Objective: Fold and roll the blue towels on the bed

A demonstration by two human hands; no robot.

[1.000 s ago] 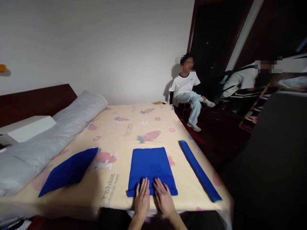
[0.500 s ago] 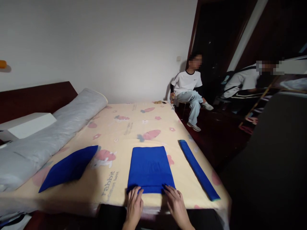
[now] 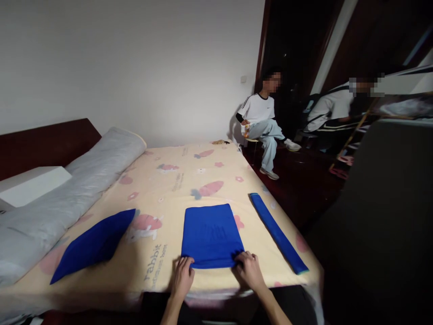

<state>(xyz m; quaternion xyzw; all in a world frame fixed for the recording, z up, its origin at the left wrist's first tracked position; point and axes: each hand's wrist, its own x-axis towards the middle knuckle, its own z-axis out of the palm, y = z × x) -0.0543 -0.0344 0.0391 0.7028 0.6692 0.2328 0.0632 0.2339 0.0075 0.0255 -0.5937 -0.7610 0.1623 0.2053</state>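
Observation:
A blue towel (image 3: pixel 211 232) lies flat in front of me on the bed, with a narrow fold along its near edge. My left hand (image 3: pixel 184 271) is closed at its near left corner, fingertips curled onto the fabric. At the near right corner my right hand (image 3: pixel 249 266) pinches the edge with bent fingers. To the right lies a second blue towel (image 3: pixel 278 232), folded into a long narrow strip with green edging. A third blue cloth (image 3: pixel 94 241) lies in a pointed, slanted shape on the left. Neither hand touches those two.
The bed (image 3: pixel 176 189) has a cream sheet printed with carrots and rabbits. A grey rolled quilt (image 3: pixel 81 180) and a white box (image 3: pixel 35 185) lie along the left side. One person (image 3: pixel 262 113) sits beyond the bed; another person (image 3: pixel 333 108) bends over at the right.
My hands have shifted from lying along the near fold to its outer corners, fingers now more curled. The near fold looks narrower. The view has turned slightly right.

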